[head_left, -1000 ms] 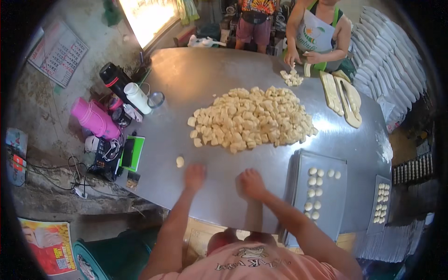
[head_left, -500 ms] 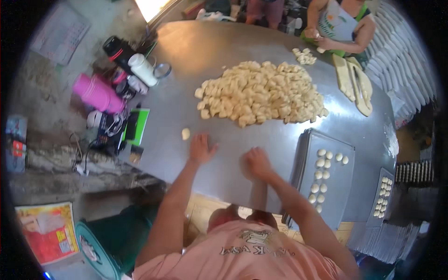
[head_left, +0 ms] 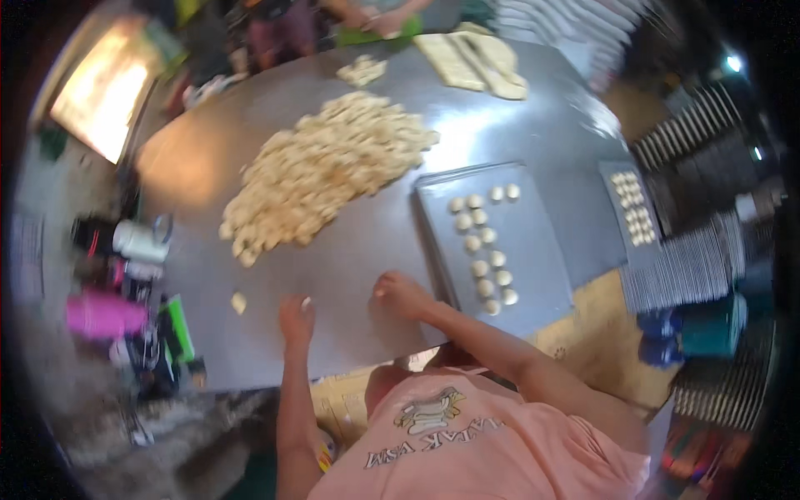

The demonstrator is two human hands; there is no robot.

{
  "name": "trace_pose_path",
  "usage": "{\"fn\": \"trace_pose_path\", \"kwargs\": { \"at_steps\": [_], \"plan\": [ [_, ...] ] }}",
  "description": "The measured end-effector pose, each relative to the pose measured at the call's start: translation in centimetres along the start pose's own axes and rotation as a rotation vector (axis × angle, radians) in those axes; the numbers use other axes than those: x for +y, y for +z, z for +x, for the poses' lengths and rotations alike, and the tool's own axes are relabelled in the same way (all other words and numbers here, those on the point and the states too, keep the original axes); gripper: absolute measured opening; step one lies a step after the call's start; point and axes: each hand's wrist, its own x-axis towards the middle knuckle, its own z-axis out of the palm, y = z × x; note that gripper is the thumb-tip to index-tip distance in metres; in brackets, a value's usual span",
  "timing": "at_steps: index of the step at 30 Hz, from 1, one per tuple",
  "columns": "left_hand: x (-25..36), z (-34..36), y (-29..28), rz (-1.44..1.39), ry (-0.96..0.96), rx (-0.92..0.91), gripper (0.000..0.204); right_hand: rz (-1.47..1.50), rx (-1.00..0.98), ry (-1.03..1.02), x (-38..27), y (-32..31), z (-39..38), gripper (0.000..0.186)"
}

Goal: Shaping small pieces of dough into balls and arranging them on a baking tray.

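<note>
My left hand [head_left: 296, 317] is on the steel table [head_left: 542, 117], fingers curled around a small pale dough piece. My right hand [head_left: 402, 293] is curled low over the table beside the tray, with a pale bit at its fingertips, too blurred to make out. A loose dough piece [head_left: 238, 303] lies left of my left hand. Beyond my hands lies a large pile of cut dough [head_left: 321, 162]. To the right, a metal tray [head_left: 542, 233] holds several round dough balls [head_left: 473, 218], arranged mostly in two columns.
A co-worker's hands [head_left: 375, 21] are at the far edge near cut dough [head_left: 362, 71] and long slabs [head_left: 450, 62]. Flasks [head_left: 108, 312] and cords crowd the left edge. A second tray of balls [head_left: 633, 208] and stacked pans [head_left: 675, 267] sit right.
The view has turned and tilted, shifting the table leftward at the back. My left hand's fingers, spread half a second ago, have drawn together; my right hand stays low by the tray.
</note>
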Motion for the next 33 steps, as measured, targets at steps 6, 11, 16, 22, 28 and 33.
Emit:
{"fn": "trace_pose_path", "kwargs": {
  "at_steps": [6, 11, 16, 22, 28, 33],
  "plan": [
    [16.8, 5.3, 5.5, -0.381, 0.188, 0.014, 0.025, -0.025, 0.428, 0.118, 1.8, -11.9, -4.4, 0.029],
    [32.9, 9.2, 12.3, -0.235, 0.652, 0.156, 0.025, -0.07, 0.749, 0.184, 7.4, -22.3, -7.3, 0.03],
    [37.3, 10.1, 16.5, -0.108, 0.617, 0.084, 0.022, -0.092, 0.697, 0.241, 11.5, -24.3, -7.7, 0.027],
    [36.5, 12.7, 20.2, 0.068, 0.522, 0.004, 0.021, 0.08, 0.462, 0.402, 15.0, -25.8, -6.2, 0.026],
    [36.3, 13.9, 20.2, 0.113, 0.411, -0.033, 0.023, 0.108, 0.361, 0.325, 16.2, -27.4, -3.6, 0.023],
    [35.3, 12.0, 17.9, -0.07, 0.275, 0.045, 0.026, 0.081, 0.538, 0.354, 17.2, -28.9, -5.8, 0.021]
  ]
}}
